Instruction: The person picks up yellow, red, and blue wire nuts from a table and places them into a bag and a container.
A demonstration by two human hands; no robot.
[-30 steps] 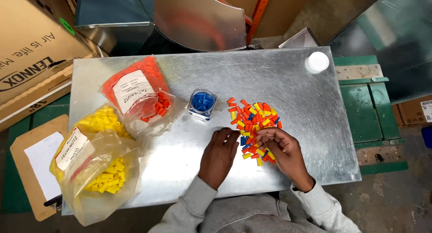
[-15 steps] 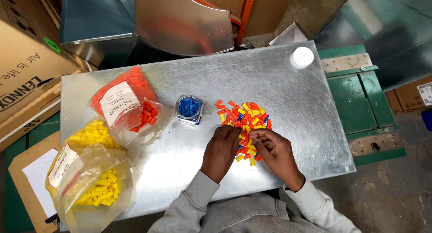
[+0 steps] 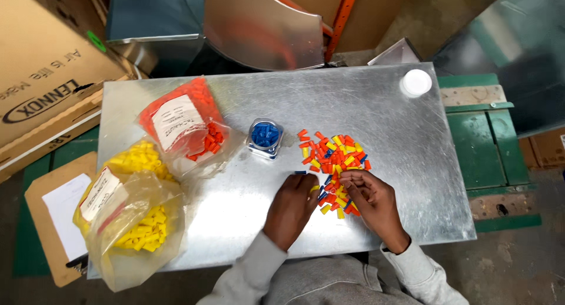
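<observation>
Left grip [image 3: 292, 204] pinches a blue cap [image 3: 301, 172]; right grip [image 3: 371, 202] released over mixed pile [image 3: 333, 163]. Caps look light, rigid, slippery: pinch sides.

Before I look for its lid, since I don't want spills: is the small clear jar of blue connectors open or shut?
Open: the small clear jar stands upright with blue connectors showing through its uncovered mouth; a white lid lies apart near the table's far corner.

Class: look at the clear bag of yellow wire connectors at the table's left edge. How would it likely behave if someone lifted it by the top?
The bag of yellow connectors would probably sag: its thin clear plastic is crumpled. The loose pieces inside would likely slump to the bottom. Being well filled, it may feel fairly heavy.
</observation>
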